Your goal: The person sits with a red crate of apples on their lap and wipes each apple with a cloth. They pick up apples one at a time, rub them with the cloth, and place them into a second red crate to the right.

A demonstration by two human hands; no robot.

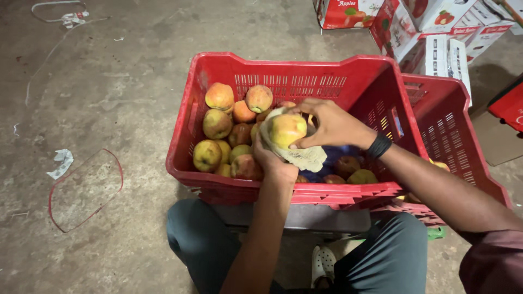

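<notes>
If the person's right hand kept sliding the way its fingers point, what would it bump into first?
The right hand points leftward over the yellow-red apple held in a beige cloth. Past that, probably the loose apples piled in the red plastic crate; depth is unclear.

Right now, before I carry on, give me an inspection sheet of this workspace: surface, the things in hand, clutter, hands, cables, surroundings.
Surface: bare concrete floor, stained and dusty.
Job's things: yellow-red apple held over a red plastic crate, resting in a beige wrapper; loose apples piled in the crate's left half, a few at the right.
Clutter: white paper scrap; red strap loop on the floor.
Hands: left hand cups wrapper and apple from below; right hand grips them from above.
Cables: nothing seen; a pale strap loop lies far left.
Surroundings: second red crate alongside; printed fruit cartons behind.
</notes>
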